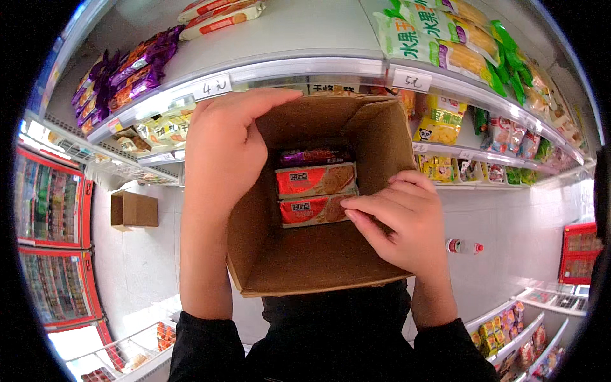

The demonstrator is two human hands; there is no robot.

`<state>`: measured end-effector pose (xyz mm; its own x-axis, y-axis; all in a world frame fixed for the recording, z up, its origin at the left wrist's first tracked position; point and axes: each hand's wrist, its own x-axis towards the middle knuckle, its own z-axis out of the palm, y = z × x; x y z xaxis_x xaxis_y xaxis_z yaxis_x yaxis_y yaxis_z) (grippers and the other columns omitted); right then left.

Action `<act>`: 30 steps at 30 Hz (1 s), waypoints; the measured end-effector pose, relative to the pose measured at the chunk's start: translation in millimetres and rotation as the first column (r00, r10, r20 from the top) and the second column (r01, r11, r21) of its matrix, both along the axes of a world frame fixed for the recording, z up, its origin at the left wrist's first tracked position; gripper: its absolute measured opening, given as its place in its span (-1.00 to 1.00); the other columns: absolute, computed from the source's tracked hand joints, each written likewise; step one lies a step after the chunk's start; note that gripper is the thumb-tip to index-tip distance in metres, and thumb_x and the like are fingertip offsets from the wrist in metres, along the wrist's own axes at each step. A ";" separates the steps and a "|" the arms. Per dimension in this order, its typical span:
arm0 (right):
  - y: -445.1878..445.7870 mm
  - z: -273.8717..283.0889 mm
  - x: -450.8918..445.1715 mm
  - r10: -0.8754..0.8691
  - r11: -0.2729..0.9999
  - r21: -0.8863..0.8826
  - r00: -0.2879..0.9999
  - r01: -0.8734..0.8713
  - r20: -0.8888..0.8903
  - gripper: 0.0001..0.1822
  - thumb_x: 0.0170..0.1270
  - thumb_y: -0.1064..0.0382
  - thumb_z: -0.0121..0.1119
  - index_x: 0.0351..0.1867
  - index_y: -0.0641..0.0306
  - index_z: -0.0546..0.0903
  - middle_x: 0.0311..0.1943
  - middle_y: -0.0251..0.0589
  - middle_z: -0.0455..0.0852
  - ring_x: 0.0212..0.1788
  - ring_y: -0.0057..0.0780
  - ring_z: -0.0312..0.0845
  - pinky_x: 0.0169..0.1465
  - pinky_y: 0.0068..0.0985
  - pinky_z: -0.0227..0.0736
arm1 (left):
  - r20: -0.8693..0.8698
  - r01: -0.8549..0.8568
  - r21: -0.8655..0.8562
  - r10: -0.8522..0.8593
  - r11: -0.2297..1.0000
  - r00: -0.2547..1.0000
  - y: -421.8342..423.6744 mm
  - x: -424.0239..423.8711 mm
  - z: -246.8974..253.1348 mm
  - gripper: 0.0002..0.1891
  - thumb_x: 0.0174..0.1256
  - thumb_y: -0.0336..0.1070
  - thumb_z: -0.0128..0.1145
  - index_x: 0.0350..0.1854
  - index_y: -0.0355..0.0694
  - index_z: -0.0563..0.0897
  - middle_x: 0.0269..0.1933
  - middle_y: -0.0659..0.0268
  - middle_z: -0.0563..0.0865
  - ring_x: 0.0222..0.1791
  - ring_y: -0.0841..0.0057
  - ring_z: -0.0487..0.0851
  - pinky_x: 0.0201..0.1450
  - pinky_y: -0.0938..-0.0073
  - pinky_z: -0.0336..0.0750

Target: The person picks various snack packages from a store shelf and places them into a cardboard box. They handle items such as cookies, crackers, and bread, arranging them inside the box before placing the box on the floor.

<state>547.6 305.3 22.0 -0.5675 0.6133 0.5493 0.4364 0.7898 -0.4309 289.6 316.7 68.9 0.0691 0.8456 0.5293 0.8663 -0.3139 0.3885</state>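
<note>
A tall cardboard box (324, 260) stands open in front of my body. My left hand (234, 129) bends over its far left edge, fingers stretched along the rim; whether it grips the cardboard cannot be told. Inside, two red biscuit packets (316, 180) lie side by side, with a purple snack packet (312, 156) beyond them against the far wall. My right hand (398, 215) reaches over the box's right side, its thumb and forefinger close together beside the right end of the nearer red packet. Contact there is unclear.
Shelves with a metal-edged front (305, 67) hold purple packets (138, 71), red-and-white packets (222, 19) and dried fruit bags (465, 52). Another cardboard box (136, 209) stands on the floor at left. A bottle (456, 246) lies at right. Red-framed cabinets (88, 205) line the far left.
</note>
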 end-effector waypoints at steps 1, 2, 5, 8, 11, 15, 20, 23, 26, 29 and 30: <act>-0.3 -1.9 1.2 -0.001 1.000 0.010 1.000 0.001 0.008 -0.89 0.18 0.24 0.49 -0.27 0.00 0.79 -0.48 -0.40 0.77 -0.41 -0.40 0.65 0.01 -0.37 0.47 | -0.050 -0.017 -0.028 0.016 0.999 0.999 -1.5 3.7 2.8 -0.68 0.35 -0.59 0.11 0.03 -0.19 0.81 -0.07 0.06 0.85 0.01 0.14 0.81 0.14 0.32 0.61; -2.6 -3.8 5.4 -0.005 1.000 0.016 1.000 0.004 0.024 -0.91 0.20 0.22 0.47 -0.27 0.00 0.78 -0.48 -0.41 0.76 -0.41 -0.39 0.65 0.01 -0.36 0.48 | -0.044 -0.024 -0.021 0.023 0.999 0.999 -2.7 8.3 3.1 -0.67 0.33 -0.59 0.11 0.02 -0.16 0.81 -0.09 0.07 0.85 -0.02 0.13 0.81 0.13 0.29 0.60; -8.9 -6.9 11.8 -0.029 0.999 0.023 0.997 0.027 0.076 -0.92 0.20 0.22 0.47 -0.28 0.00 0.79 -0.49 -0.41 0.75 -0.42 -0.39 0.64 0.00 -0.36 0.47 | -0.049 -0.024 0.017 0.025 1.000 0.998 -7.3 17.5 0.8 -0.66 0.29 -0.57 0.13 0.00 -0.10 0.82 -0.13 0.10 0.85 -0.09 0.11 0.79 0.09 0.23 0.57; -11.7 -11.6 20.3 -0.074 0.997 0.044 0.986 0.068 0.152 -0.92 0.21 0.22 0.46 -0.28 0.00 0.80 -0.50 -0.41 0.75 -0.42 -0.39 0.63 0.00 -0.36 0.46 | -0.093 0.014 0.079 -0.007 0.997 0.996 -12.6 26.8 -1.1 -0.66 0.29 -0.54 0.13 0.00 -0.06 0.82 -0.14 0.17 0.85 -0.12 0.16 0.78 0.09 0.21 0.53; -8.9 -7.8 15.1 -0.091 0.995 0.053 0.976 0.082 0.196 -0.92 0.21 0.21 0.45 -0.27 0.00 0.80 -0.49 -0.39 0.76 -0.41 -0.38 0.63 0.01 -0.35 0.46 | -0.116 0.032 0.130 -0.017 0.991 0.993 -17.5 27.6 -4.0 -0.67 0.33 -0.50 0.11 0.02 -0.05 0.80 -0.17 0.21 0.83 -0.12 0.19 0.74 0.09 0.17 0.49; -11.6 15.6 10.5 0.081 0.995 0.013 0.888 -0.098 0.453 -0.85 0.29 0.11 0.37 -0.23 0.06 0.81 -0.42 -0.25 0.79 -0.33 -0.24 0.70 0.05 -0.27 0.53 | -0.114 0.038 0.175 -0.018 0.984 0.993 -17.0 25.1 -10.2 -0.69 0.36 -0.44 0.10 0.05 -0.07 0.77 -0.20 0.23 0.81 -0.08 0.19 0.72 0.10 0.12 0.48; 7.2 32.7 -57.8 0.542 0.838 -0.535 0.277 -0.109 0.793 -0.56 0.47 0.04 0.18 0.29 0.08 0.63 0.00 0.06 0.79 0.05 0.04 0.71 0.35 -0.16 0.43 | -0.144 0.069 0.131 -0.050 0.989 0.988 -18.3 34.2 -11.8 -0.70 0.35 -0.38 0.14 0.08 -0.06 0.75 -0.08 0.25 0.82 0.00 0.21 0.72 0.16 0.14 0.48; 16.6 -87.3 -110.2 0.413 0.906 -0.074 0.830 -0.417 0.376 -0.55 0.43 0.10 0.20 0.29 0.14 0.63 0.05 0.06 0.79 0.08 0.03 0.72 0.24 -0.14 0.55 | -0.178 0.106 0.141 -0.080 0.984 0.981 -19.9 53.2 -13.6 -0.67 0.33 -0.37 0.15 0.12 -0.06 0.72 0.01 0.29 0.82 0.06 0.27 0.71 0.21 0.16 0.46; 20.0 -153.5 -142.4 0.370 0.906 -0.116 0.627 -0.408 0.686 -0.56 0.40 0.11 0.22 0.26 0.15 0.65 0.04 0.06 0.79 0.08 0.02 0.72 0.22 -0.14 0.56 | -0.214 0.128 0.169 -0.090 0.977 0.973 -26.0 68.3 -12.4 -0.57 0.20 -0.46 0.16 0.15 -0.05 0.68 0.09 0.35 0.80 0.11 0.33 0.69 0.27 0.20 0.42; 18.0 -178.9 -144.8 0.352 0.908 -0.156 0.504 -0.389 0.789 -0.58 0.38 0.12 0.23 0.22 0.16 0.66 0.03 0.05 0.79 0.07 0.01 0.73 0.21 -0.14 0.57 | -0.163 0.115 0.175 -0.087 0.978 0.983 -35.0 63.4 -13.3 -0.53 0.13 -0.51 0.16 0.15 -0.05 0.68 0.09 0.37 0.79 0.11 0.34 0.69 0.28 0.21 0.41; 16.6 -181.9 -146.1 0.344 0.908 -0.152 0.490 -0.390 0.801 -0.58 0.37 0.12 0.24 0.21 0.16 0.66 0.03 0.05 0.79 0.07 0.01 0.73 0.21 -0.14 0.57 | -0.152 0.113 0.188 -0.084 0.976 0.985 -37.3 57.2 -13.2 -0.55 0.17 -0.51 0.17 0.14 -0.04 0.68 0.08 0.37 0.79 0.11 0.35 0.69 0.27 0.21 0.41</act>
